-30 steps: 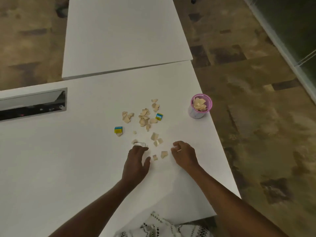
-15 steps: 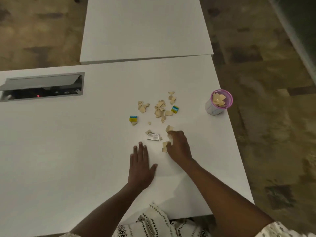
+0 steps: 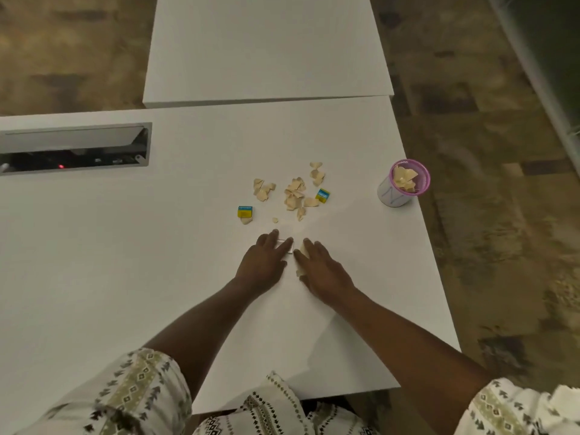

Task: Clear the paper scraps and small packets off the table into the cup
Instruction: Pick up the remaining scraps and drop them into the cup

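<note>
Mid-gathering, the left hand [image 3: 263,263] lies flat on a white packet [image 3: 290,248] and the right hand [image 3: 324,270] flat over scraps [image 3: 303,250] beside it, neither gripping; next they likely must pinch these up and carry them to the cup [image 3: 393,196], well apart rightward.

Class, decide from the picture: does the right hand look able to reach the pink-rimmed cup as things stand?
Probably yes: only bare table lies between the right hand and the cup, which stands off to that same side.

left hand [image 3: 262,262] forward, covering white packet [image 3: 291,247]
</note>
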Action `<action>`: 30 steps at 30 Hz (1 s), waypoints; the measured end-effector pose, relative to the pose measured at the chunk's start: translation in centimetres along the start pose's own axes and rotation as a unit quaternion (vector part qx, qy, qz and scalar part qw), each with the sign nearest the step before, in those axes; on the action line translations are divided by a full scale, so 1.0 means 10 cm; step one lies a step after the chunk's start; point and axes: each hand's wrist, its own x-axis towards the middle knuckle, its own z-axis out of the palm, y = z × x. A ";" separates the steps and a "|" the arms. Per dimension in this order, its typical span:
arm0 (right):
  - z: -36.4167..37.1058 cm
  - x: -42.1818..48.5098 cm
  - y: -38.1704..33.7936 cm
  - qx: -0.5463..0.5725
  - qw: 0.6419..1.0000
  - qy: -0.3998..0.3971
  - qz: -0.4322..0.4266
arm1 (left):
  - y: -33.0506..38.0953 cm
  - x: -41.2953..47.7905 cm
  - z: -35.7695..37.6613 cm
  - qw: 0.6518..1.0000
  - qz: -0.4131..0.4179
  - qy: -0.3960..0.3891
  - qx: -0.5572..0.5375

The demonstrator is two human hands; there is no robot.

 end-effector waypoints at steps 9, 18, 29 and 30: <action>0.12 -0.15 -0.11 -0.040 0.992 0.103 -0.063 | 0.19 0.04 -0.01 0.999 -0.041 0.030 0.005; -0.04 -0.15 0.18 0.240 0.943 0.200 0.115 | 0.28 0.06 -0.10 0.990 -0.083 0.067 -0.094; -0.70 -0.20 1.08 0.481 0.781 0.280 0.282 | 0.93 0.60 -0.44 0.969 -0.087 0.117 -0.198; -0.80 -0.20 1.19 0.484 0.771 0.295 0.291 | 1.04 0.70 -0.49 0.968 -0.077 0.121 -0.208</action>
